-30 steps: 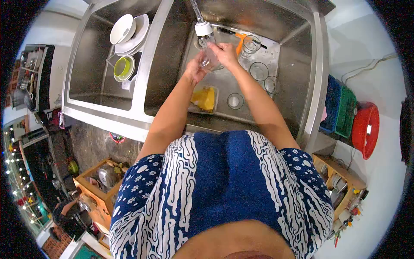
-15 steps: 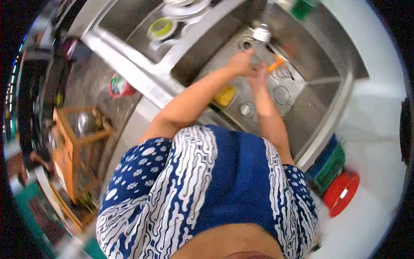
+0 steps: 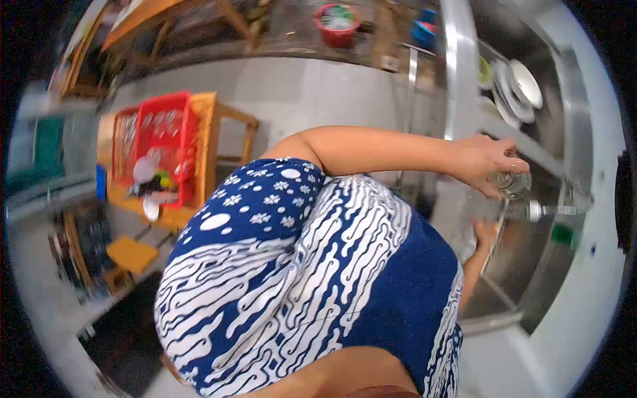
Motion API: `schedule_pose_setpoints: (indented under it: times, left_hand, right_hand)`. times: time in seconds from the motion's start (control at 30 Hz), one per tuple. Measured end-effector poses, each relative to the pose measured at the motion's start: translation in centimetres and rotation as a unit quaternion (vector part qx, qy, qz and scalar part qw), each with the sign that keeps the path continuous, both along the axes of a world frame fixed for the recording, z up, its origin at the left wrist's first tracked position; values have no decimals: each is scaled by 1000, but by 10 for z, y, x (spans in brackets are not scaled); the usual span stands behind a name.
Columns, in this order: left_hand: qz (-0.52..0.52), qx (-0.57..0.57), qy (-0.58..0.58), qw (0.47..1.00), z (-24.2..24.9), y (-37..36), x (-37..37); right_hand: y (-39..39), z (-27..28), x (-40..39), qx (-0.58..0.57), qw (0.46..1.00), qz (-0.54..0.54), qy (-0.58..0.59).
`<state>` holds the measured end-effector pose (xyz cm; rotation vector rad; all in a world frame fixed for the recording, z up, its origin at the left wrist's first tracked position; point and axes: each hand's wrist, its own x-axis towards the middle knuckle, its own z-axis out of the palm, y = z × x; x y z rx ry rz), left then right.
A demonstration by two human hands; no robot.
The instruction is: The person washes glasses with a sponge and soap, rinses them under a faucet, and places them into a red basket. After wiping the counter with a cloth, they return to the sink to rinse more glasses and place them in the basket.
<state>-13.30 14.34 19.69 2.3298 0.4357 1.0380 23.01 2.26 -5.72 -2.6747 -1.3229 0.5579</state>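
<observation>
Drinking glass (image 3: 511, 184): clear, gripped in the left hand (image 3: 483, 161), fingers curled round it from above, held over the steel sink (image 3: 570, 142) close to the faucet head (image 3: 535, 211).

Left to right, all relative to the sink:
- Far off from it, a red crate (image 3: 159, 136) sits on a wooden stand (image 3: 213, 132). The crate looks loaded with glassware and a few pale items; too blurred to name them.
- Below the stand, further from the sink, a yellow stool (image 3: 131, 254).
- Near the top edge of the view, beyond the sink's front rail, a red tub (image 3: 338, 18) and a blue tub (image 3: 424, 32) on the floor.
- Blue-and-white patterned shirt (image 3: 298, 278) fills the middle; the left arm runs from it across to the sink rim.
- Right hand (image 3: 483, 235): low in the sink, below the faucet head, mostly hidden behind the shirt and the arm. Can't tell how far it's open or whether it has hold of anything. An orange strip (image 3: 496, 229) lies right beside it; can't tell if they touch.
- In the sink's further basin, white plates (image 3: 524, 83) stacked on edge, with a green-rimmed bowl (image 3: 486, 71) just beside them.
- Faucet head sits just below the glass, apart from it, its metal hose running out towards the sink's back wall.
- Green item (image 3: 564, 233) on the sink's back ledge, near the hose.
</observation>
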Motion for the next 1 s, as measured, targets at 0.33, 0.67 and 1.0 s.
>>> schedule_pose_setpoints:
  times: [0.33,0.67,1.0]
  left_hand:
    - [523,-66,89,845,-38,-52,-252]
    - [932,-9,139,334,-51,-140,-461]
    - [741,-394,211,501,-157,-204,-536]
  right_hand:
    - [23,56,115,3,948,-6,318]
    - [171,179,21,124,983,110,74]
    - [205,184,52,60,970,223,70]
